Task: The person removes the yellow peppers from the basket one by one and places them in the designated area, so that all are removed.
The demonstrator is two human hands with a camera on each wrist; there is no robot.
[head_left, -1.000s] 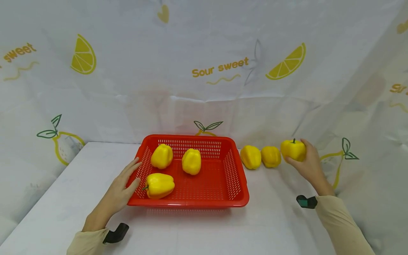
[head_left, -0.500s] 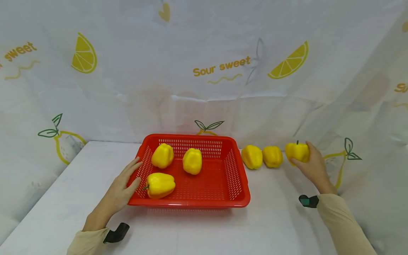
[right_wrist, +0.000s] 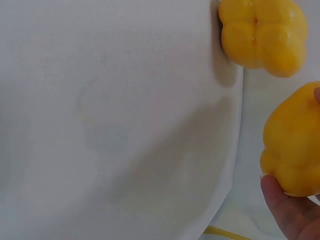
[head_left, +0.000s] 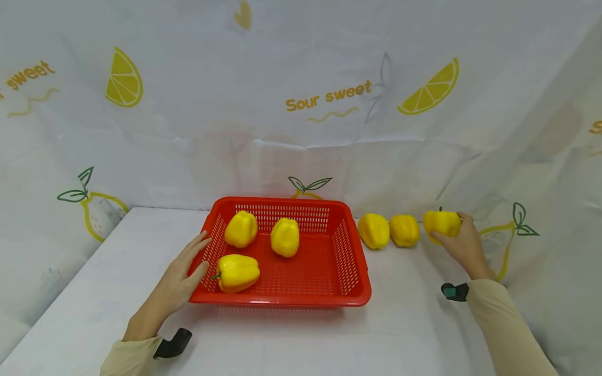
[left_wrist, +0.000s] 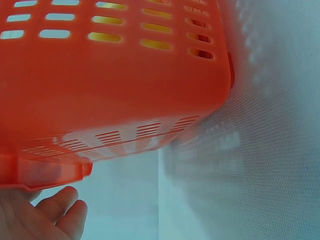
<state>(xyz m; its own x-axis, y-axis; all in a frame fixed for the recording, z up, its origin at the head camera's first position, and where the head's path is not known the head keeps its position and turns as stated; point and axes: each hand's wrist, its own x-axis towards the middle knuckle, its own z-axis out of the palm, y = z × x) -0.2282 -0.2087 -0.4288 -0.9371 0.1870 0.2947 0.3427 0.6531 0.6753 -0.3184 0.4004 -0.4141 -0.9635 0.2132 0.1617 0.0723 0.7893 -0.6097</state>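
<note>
Red basket: three yellow bell peppers in, looks like half done
White table: two peppers left, right of the basket
Right hand: clamped on a sixth pepper, beyond those two
Left hand: fingers pretty straight at the basket's left rim

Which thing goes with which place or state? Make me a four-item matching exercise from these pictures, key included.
Things:
1. left hand
2. right hand
3. basket
4. pepper with its stem pointing left

Places, colours, states:
A. gripping a stem-up pepper
B. in the basket's near left corner
C. at the basket's left rim
D. red

Pairs: 1-C, 2-A, 3-D, 4-B
</note>
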